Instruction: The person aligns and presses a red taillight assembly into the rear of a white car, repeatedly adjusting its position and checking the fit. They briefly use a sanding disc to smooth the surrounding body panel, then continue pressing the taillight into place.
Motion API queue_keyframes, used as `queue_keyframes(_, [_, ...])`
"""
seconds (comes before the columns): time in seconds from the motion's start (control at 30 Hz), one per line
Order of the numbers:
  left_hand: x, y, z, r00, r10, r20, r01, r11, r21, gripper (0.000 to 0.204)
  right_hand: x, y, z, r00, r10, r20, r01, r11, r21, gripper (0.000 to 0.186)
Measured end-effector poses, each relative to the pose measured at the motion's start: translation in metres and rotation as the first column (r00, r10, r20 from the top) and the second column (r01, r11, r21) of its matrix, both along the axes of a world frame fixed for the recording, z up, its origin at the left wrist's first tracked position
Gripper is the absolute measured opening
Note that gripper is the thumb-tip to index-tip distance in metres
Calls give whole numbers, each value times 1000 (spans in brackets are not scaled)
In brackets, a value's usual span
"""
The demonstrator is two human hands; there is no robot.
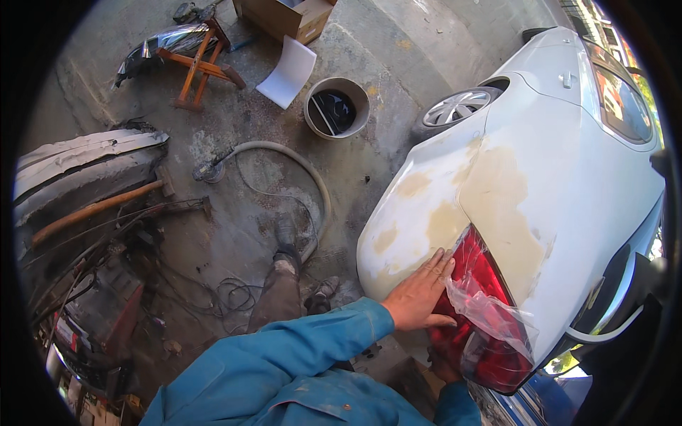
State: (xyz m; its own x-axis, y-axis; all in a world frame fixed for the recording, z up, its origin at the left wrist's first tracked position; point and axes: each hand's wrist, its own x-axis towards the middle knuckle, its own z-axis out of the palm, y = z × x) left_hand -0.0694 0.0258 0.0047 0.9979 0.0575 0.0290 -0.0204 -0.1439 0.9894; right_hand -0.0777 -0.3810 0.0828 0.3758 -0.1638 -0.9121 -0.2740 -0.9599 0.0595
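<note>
My left hand [426, 291] lies with fingers stretched out and thumb apart along the left edge of a red tail light [501, 348], touching it and the car body beside it. Crumpled clear plastic film [490, 305] hangs over the lamp. The white car's rear panel [398, 234] has pale tan patches [501, 184] round the lamp. My right hand [442, 368] is low at the lamp's lower left, partly behind it; its fingers are mostly hidden, so what it holds cannot be seen.
A bucket [337, 110] of dark liquid, a white sheet [285, 71], a cardboard box [288, 18] and a wooden stool [202, 64] stand or lie beyond. A hose with a tool [209, 170] curves over the floor near my feet. Scrap bumpers and parts [92, 160] crowd the left.
</note>
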Motion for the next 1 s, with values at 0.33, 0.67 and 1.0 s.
queue_keyframes(0.33, [-3, 2, -1, 996, 87, -17, -89, 990, -108, 131, -20, -96, -12, 962, 241, 128, -252, 965, 78, 41])
queue_keyframes(0.67, [-1, 3, -4, 998, 63, -12, -64, 987, -145, 128, 1, 67, 23, 977, -199, 72, 208, 963, -169, 37])
queue_keyframes(1.0, [2, 12, 2, 1000, -10, -14, 8, 991, -132, 126, 1, 73, 20, 998, -1, 56, 7, 993, -116, 45])
